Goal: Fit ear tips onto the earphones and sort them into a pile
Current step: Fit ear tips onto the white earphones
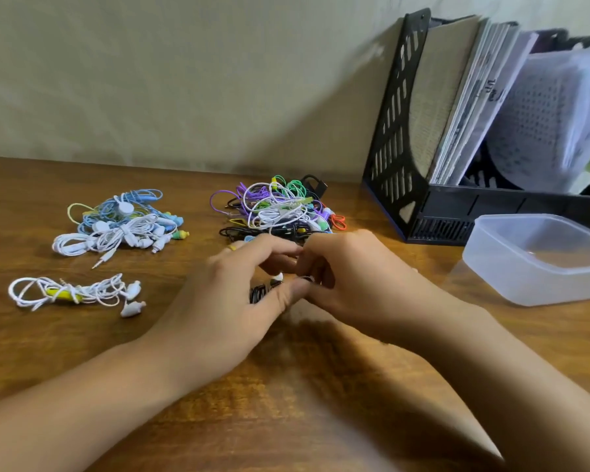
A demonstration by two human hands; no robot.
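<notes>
My left hand and my right hand meet at the middle of the wooden table, fingers curled around a black earphone with a coiled black cable. A small white ear tip shows between the fingertips; which hand pinches it I cannot tell. Behind the hands lies a tangled pile of mixed-colour earphones. At the left is a pile of blue and white earphones. A single white bundle with a yellow tie lies nearer the front left.
A translucent plastic container stands at the right. Behind it a black file rack holds papers and folders against the wall. The wooden table runs to the wall at the back.
</notes>
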